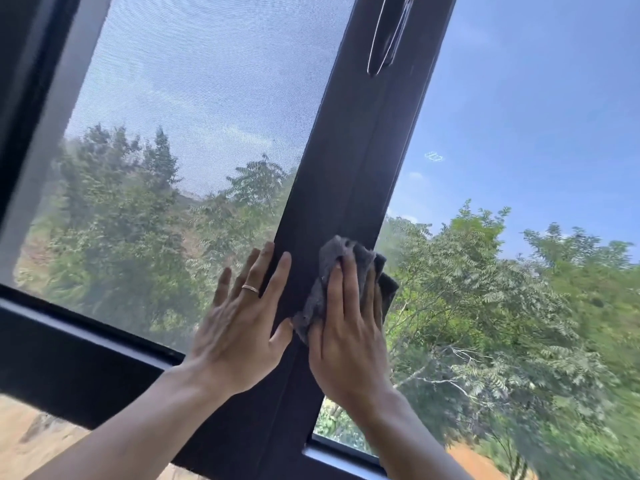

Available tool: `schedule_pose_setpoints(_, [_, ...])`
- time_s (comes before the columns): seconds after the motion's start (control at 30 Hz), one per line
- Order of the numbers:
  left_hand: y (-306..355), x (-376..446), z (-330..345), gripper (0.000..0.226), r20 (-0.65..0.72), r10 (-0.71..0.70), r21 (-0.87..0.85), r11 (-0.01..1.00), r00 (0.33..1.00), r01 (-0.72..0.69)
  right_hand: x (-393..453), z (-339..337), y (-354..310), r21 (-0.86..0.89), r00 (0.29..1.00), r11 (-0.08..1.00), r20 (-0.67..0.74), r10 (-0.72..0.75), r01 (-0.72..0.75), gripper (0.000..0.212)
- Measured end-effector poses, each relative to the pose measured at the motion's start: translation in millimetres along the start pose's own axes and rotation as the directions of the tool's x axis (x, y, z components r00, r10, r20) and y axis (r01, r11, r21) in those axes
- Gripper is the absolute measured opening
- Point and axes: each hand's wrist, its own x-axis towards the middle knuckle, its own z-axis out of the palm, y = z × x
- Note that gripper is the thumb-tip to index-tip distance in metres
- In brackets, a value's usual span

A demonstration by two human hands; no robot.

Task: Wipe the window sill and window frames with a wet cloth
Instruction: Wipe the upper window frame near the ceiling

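The right hand (346, 327) presses a grey cloth (332, 271) flat on the dark frame (349, 161). Its fingers (341, 289) lie straight on top of the cloth, which sticks out above them. The left hand (242, 334) rests beside it, fingers spread wide, with 1 ring (250, 288).

The supporting surface is a dark, matte vertical window frame post (349, 174), tilted in the view, between a mesh insect screen (194, 116) on the left and a clear glass pane (519, 133) on the right. A crumpled grey cloth (332, 265) lies flat against the post's lower section, pressed there by the right hand (349, 337). The left hand (239, 327), wearing a ring, rests open across the post's left edge and the screen. A dark lever handle (388, 32) is mounted near the post's top.
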Motion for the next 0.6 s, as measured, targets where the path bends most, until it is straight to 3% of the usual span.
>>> schedule_pose_setpoints(0.13, [-0.8,-18.5,5.4,0.095,0.044,0.003,0.003,1.000,0.999,-0.003,-12.6,-2.3,13.5,-0.077,0.991,0.992,0.095,-0.092,0.100,0.068])
schedule_pose_setpoints(0.27, [-3.7,-33.5,11.4,0.098,0.047,0.011,-0.009,1.000,0.999,-0.011,29.4,-10.8,9.4,-0.049,1.000,0.999,0.023,0.020,-0.019,0.071])
schedule_pose_setpoints(0.33, [-5.7,-41.0,13.5,0.099,0.055,-0.006,-0.024,1.000,0.998,0.008,5.2,0.0,-3.4,-0.005,0.997,0.998,0.031,0.065,-0.065,0.071])
schedule_pose_setpoints(0.47, [-7.7,-59.2,20.1,0.100,0.076,-0.017,-0.046,0.999,0.997,0.021,-83.3,27.2,-23.2,-0.020,0.990,0.999,0.137,-0.028,0.031,0.070])
schedule_pose_setpoints(0.6, [-10.0,-74.8,30.0,0.095,0.095,0.054,0.004,0.998,0.994,-0.055,-72.0,19.7,-9.4,-0.059,0.984,0.996,0.167,-0.058,0.069,0.072])
